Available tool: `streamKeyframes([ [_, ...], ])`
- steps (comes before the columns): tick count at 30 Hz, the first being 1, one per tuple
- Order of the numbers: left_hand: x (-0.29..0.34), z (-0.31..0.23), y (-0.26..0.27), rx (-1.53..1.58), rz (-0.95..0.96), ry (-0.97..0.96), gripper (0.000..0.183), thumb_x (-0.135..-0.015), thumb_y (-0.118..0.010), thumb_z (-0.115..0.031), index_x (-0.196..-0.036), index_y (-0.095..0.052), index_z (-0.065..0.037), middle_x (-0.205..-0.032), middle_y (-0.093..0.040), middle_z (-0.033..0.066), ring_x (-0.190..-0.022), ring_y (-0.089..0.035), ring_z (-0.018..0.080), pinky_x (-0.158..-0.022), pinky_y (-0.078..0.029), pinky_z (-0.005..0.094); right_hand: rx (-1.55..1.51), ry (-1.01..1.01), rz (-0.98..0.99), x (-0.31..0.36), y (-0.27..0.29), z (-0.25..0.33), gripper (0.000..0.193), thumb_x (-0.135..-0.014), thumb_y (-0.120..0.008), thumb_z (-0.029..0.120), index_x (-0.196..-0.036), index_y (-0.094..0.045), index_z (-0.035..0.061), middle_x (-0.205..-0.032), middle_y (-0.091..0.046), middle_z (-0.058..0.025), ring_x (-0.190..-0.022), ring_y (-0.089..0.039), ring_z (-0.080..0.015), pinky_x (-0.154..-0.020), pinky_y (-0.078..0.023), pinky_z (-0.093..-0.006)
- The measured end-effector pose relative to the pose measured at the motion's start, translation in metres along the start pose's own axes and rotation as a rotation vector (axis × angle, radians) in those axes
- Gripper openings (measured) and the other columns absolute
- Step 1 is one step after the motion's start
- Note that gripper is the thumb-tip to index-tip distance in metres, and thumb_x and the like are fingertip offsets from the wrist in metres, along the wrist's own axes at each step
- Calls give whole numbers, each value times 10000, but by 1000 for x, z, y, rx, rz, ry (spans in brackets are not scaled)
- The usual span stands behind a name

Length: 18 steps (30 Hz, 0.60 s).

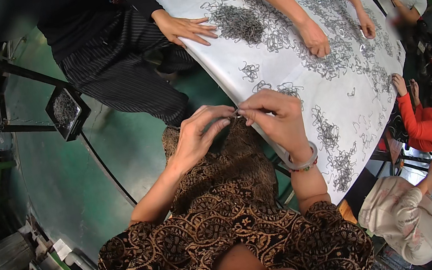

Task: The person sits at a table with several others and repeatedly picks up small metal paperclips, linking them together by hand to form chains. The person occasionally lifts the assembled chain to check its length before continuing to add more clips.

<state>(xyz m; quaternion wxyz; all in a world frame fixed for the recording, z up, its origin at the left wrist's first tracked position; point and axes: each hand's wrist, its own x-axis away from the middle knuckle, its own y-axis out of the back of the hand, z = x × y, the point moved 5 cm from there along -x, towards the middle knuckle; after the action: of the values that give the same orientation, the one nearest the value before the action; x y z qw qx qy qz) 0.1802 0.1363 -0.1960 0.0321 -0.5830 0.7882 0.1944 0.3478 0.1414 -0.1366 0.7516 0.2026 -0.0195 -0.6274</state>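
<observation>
My left hand [197, 133] and my right hand [280, 120] meet in front of my lap, beside the near left edge of a white-covered table [281, 72]. Both are closed in a fingertip pinch on one small bent wire hook [236, 114]. Fingers hide most of it, so its exact shape does not show. A pale bangle [305, 165] and a beaded band circle my right wrist. Nearest to my right hand on the tabletop are loose wire hooks [327, 130], with another cluster of hooks [342, 167] closer to me.
Across the table lies a dense heap of hooks [239, 24]. A co-worker's hand [185, 28] rests flat on the edge; other hands [315, 40] sort hooks. A red-sleeved person [427, 127] sits opposite. A dark tray of metal pieces [65, 109] stands on a frame at left.
</observation>
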Motion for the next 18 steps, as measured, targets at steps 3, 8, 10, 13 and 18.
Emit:
streamKeyframes([
  [3, -16, 18, 8, 168, -119, 69, 269, -864, -670, -55, -1117, -625, 28, -1082, -681, 106, -947, -647, 232, -852, -506, 319, -101, -46, -84, 7, 2, -5, 123, -790, -652, -117, -867, -715, -45, -792, -679, -106, -637, -639, -128, -571, -519, -224],
  [8, -112, 65, 21, -364, -67, -11, 172, -868, -645, -137, -942, -694, 10, -893, -650, 184, -862, -626, 315, -764, -492, 364, -150, -32, -54, 14, -5, -14, 162, -823, -611, -124, -927, -710, -49, -837, -679, -127, -665, -649, -140, -594, -541, -231],
  [10, -164, 85, 12, -576, -59, -104, 154, -842, -646, -133, -891, -706, 0, -884, -645, 194, -903, -615, 334, -782, -481, 411, -154, -38, -19, 17, -8, -18, 176, -832, -600, -125, -947, -708, -46, -854, -682, -131, -675, -653, -141, -603, -548, -234],
  [13, -210, 114, -13, -963, 82, -130, 143, -810, -646, -105, -883, -704, 3, -895, -658, 176, -964, -610, 341, -801, -485, 453, -140, -33, 11, 21, -7, -20, 194, -837, -585, -133, -954, -706, -37, -875, -688, -132, -687, -659, -138, -603, -553, -229],
  [18, -217, 133, -35, -1235, 203, -136, 154, -796, -610, -64, -911, -670, 21, -887, -644, 191, -1017, -592, 352, -813, -489, 464, -82, 7, -14, 24, -3, -24, 191, -836, -589, -130, -945, -706, -26, -874, -691, -124, -679, -666, -139, -585, -553, -220],
])
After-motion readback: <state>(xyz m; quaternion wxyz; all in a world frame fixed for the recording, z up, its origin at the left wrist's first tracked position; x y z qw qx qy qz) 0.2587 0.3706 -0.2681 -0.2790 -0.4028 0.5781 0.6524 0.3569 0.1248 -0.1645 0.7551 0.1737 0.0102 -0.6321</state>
